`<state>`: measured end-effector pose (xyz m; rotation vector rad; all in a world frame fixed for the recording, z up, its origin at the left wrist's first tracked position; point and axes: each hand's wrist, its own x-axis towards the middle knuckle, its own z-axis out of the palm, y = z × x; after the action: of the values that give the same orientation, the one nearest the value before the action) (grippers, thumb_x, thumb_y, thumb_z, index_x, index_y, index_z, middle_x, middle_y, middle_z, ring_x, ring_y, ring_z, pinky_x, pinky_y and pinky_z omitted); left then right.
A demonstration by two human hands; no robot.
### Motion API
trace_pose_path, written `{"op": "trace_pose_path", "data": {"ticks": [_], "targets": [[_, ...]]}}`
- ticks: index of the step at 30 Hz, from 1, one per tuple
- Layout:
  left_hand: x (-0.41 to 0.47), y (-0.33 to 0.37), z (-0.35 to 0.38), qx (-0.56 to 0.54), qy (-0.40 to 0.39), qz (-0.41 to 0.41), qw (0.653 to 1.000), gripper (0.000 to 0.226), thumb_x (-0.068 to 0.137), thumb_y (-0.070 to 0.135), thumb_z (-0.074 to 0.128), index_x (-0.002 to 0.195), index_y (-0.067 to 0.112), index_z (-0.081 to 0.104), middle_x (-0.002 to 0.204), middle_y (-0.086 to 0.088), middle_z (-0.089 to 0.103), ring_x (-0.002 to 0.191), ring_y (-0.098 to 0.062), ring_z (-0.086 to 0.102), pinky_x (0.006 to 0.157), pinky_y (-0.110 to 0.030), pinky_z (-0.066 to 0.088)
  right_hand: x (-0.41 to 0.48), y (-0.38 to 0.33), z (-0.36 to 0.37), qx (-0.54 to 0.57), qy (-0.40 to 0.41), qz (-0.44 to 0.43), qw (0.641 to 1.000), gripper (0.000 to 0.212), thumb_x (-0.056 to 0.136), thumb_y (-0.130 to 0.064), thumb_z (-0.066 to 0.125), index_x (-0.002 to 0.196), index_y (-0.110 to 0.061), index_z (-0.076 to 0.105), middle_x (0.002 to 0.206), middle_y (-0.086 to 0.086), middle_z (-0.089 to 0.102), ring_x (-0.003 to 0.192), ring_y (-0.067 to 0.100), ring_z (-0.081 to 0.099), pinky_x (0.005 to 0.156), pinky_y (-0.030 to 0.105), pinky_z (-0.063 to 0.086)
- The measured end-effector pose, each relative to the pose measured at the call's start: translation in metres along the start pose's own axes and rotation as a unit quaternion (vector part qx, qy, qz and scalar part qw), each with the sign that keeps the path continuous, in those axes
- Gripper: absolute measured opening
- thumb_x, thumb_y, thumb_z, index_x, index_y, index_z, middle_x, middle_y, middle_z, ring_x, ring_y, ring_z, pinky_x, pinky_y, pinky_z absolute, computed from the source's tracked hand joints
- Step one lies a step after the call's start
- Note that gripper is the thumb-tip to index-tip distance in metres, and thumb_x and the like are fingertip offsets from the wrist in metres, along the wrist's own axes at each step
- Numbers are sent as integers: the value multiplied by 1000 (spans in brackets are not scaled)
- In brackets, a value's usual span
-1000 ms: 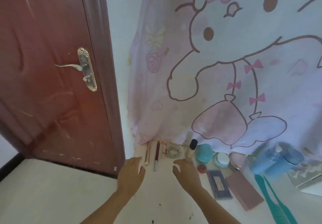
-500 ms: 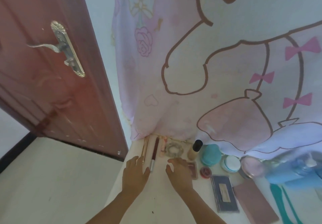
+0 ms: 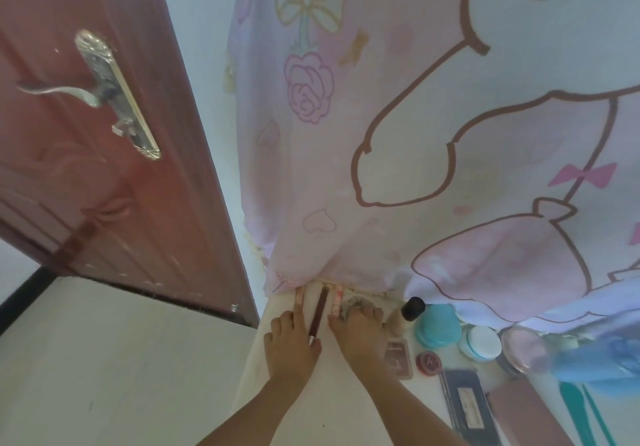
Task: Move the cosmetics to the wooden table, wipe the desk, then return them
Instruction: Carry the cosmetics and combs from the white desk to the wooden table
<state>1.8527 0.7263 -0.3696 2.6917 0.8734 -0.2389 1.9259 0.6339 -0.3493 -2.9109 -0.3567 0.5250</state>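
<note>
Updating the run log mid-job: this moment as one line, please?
stage: cosmetics on desk, not yet moved | left hand: flat beside dark pencil | right hand: at pink stick, grip unclear

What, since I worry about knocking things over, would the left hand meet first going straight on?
Probably the pale stick just ahead of the left hand, which looks nearly touching it; beyond lies the curtain hem.

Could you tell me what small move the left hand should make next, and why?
Probably curl the fingers of the left hand round the dark pencil: it lies on the desk right beside them, that hand holds nothing, and the cosmetics are not yet moved.
</note>
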Motion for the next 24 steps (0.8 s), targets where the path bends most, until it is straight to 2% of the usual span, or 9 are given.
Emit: {"op": "trace_pose_path", "data": {"ticks": [5,7,10,13,17,24], "targets": [[8,-1,-3,11,-8,-31,999,64,88,36,41,142,13,16,128,-2,42,117,-20,40,90,-28,37,9,-8,4,-41,-2,13,999,53,90,-54,38,120,-14,53,127,7,48,120,26,38,95,37,33],[12,1,-4,12,-11,-41,999,58,87,33,42,138,13,23,123,-2,45,114,-20,43,86,-28,38,13,-10,4,-52,2,16,999,50,91,-51,39,120,-13,51,125,7,49,117,26,39,93,37,33],[17,6,-8,7,-20,-54,998,38,85,30,44,120,16,39,113,-1,49,105,-19,46,79,-27,37,15,-10,5,-40,9,22,999,41,90,-41,42,119,-14,50,123,6,50,116,24,41,91,35,35],[21,11,-11,9,-28,-65,997,26,84,31,47,107,17,45,109,-1,51,102,-19,47,74,-27,34,13,-7,6,-16,12,35,999,33,91,-31,42,117,-13,49,120,5,52,113,24,44,91,35,39],[21,11,-9,25,-28,-70,997,26,88,31,45,109,16,47,111,0,54,104,-18,50,79,-29,36,9,-3,5,14,21,39,999,24,91,-26,41,111,-15,51,112,3,58,104,21,52,90,33,43],[-1,1,-12,34,-17,-39,999,23,95,24,34,113,15,46,114,0,56,104,-17,54,83,-28,40,-11,5,-5,18,48,10,999,27,94,-20,36,117,-16,50,111,1,61,102,19,56,96,35,42]]}}
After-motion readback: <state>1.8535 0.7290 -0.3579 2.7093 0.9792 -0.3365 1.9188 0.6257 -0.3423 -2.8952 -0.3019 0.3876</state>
